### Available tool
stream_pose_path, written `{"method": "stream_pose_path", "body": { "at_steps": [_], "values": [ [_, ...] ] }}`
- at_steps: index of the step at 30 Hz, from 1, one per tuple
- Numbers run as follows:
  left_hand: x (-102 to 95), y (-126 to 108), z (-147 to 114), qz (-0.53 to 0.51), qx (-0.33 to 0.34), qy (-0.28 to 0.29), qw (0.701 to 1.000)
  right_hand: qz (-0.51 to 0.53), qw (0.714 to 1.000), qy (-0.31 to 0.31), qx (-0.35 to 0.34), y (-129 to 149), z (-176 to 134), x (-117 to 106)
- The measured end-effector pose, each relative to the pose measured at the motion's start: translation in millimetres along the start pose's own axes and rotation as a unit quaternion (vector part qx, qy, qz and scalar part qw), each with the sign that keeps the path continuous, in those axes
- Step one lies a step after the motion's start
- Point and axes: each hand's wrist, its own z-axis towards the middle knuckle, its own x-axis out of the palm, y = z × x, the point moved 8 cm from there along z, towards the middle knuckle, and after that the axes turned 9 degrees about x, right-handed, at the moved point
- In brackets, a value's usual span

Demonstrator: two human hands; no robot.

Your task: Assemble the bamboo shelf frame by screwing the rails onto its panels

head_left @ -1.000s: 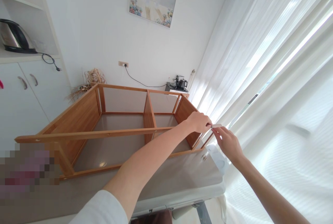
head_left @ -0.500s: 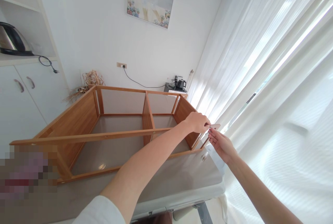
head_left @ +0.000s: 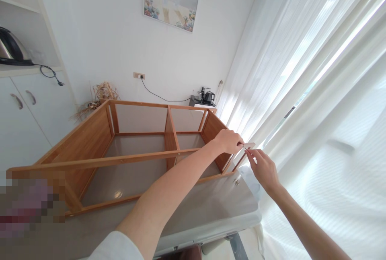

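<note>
A brown wooden shelf frame (head_left: pixel 120 158) lies on its side on the table, its near rail running under my left forearm. My left hand (head_left: pixel 229 141) is closed around the right end of that rail, fingers curled over it. Just right of it, my right hand (head_left: pixel 263 168) pinches with thumb and forefinger at the pale, sunlit rail end (head_left: pixel 249 145). A thin, dark piece seems to sit between those fingertips, too small to name. Several small metal screws (head_left: pixel 236 181) lie on the tabletop below the hands.
The grey table (head_left: pixel 208 207) ends close to the white curtain (head_left: pixel 331 131) on the right. A black kettle (head_left: pixel 208 97) stands behind the frame, dried plants (head_left: pixel 104 93) at back left. Another kettle (head_left: pixel 12 46) sits on the left cabinet. Pixelated blur covers the left corner.
My right hand has shifted slightly right, and its fingers have gone from bunched to a thumb-and-forefinger pinch. My left hand keeps its hold. The view has turned a little to the right.
</note>
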Motion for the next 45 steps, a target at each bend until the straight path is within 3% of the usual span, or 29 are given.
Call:
{"method": "stream_pose_path", "body": {
  "at_steps": [6,14,16,19,21,23,25,26,29,31,32,35,37,40,45],
  "values": [
    [-0.7,0,-1,-0.005,0.0,-0.002,1.0,-0.02,0.999,-0.01,-0.03,4,5,3],
    [0.1,0,1,-0.003,0.005,-0.006,1.0,-0.1,0.986,0.015,-0.134,17,9,-3],
    [0.7,-1,1,0.001,0.006,-0.003,1.0,-0.066,0.991,0.031,-0.112,16,11,-3],
    [1.1,-1,1,0.008,0.002,0.002,1.0,0.075,0.993,0.074,0.047,0,15,3],
    [0.9,-1,1,0.009,-0.003,0.001,1.0,0.221,0.95,0.118,0.189,-14,11,17],
    [0.8,-1,0,0.008,-0.003,-0.001,1.0,0.371,0.866,0.157,0.296,-20,3,35],
    [1.2,-1,0,0.009,0.0,-0.002,1.0,0.481,0.783,0.174,0.354,-20,-3,49],
    [1.5,0,0,0.009,0.001,-0.003,1.0,0.511,0.756,0.176,0.369,-19,-5,54],
    [1.9,2,1,0.006,-0.006,-0.006,1.0,0.538,0.727,0.168,0.391,-19,-10,57],
    [2.0,3,1,0.003,-0.008,-0.005,1.0,0.521,0.748,0.156,0.381,-19,-12,50],
    [1.9,2,0,0.001,-0.008,-0.004,1.0,0.495,0.774,0.148,0.366,-19,-11,44],
    [0.3,1,0,-0.003,-0.007,-0.004,1.0,0.327,0.903,0.1,0.261,-17,-4,19],
    [-1.2,0,-1,-0.004,-0.006,-0.004,1.0,0.192,0.967,0.062,0.156,-9,2,6],
    [-2.4,-2,-1,-0.002,-0.002,0.0,1.0,0.064,0.996,0.034,0.043,0,5,3],
    [-1.9,-1,-1,0.001,-0.001,-0.003,1.0,0.009,1.0,0.02,0.015,3,7,6]
  ]
}}
